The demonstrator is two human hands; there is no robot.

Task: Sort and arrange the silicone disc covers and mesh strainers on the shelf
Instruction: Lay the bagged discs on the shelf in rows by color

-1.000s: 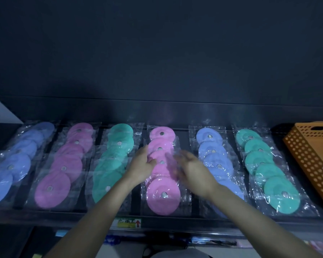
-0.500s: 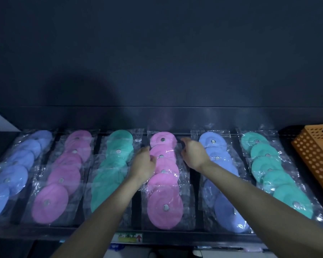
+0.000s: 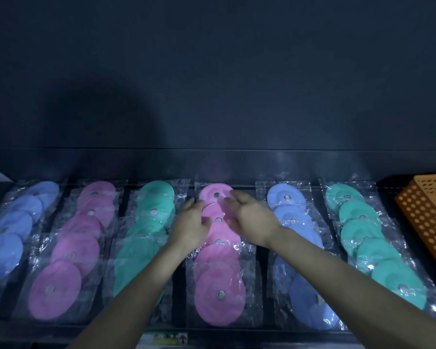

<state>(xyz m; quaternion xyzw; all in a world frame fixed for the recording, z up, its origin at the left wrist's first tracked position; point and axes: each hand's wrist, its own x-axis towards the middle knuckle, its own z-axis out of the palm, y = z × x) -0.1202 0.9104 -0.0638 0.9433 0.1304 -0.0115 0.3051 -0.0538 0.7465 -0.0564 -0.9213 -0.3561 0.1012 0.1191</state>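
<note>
Six packs of silicone disc covers in clear plastic lie side by side on the dark shelf (image 3: pixel 212 333). From left: blue pack (image 3: pixel 10 238), pink pack (image 3: pixel 71 253), green pack (image 3: pixel 146 227), middle pink pack (image 3: pixel 219 288), blue pack (image 3: pixel 310 306), green pack (image 3: pixel 378 250). My left hand (image 3: pixel 190 226) lies on the left side of the middle pink pack, fingers spread and relaxed. My right hand (image 3: pixel 249 217) lies on the pack's upper right part, fingers stretched over the top discs. No mesh strainers are in view.
An orange perforated basket (image 3: pixel 428 215) stands at the right end of the shelf. A dark wall (image 3: pixel 212 71) rises behind the shelf. A small label with a red arrow (image 3: pixel 170 339) is on the shelf's front edge.
My right hand moved from the pack's top right edge onto the upper discs. My left hand stayed beside the pack's left side. The view has shifted slightly downward.
</note>
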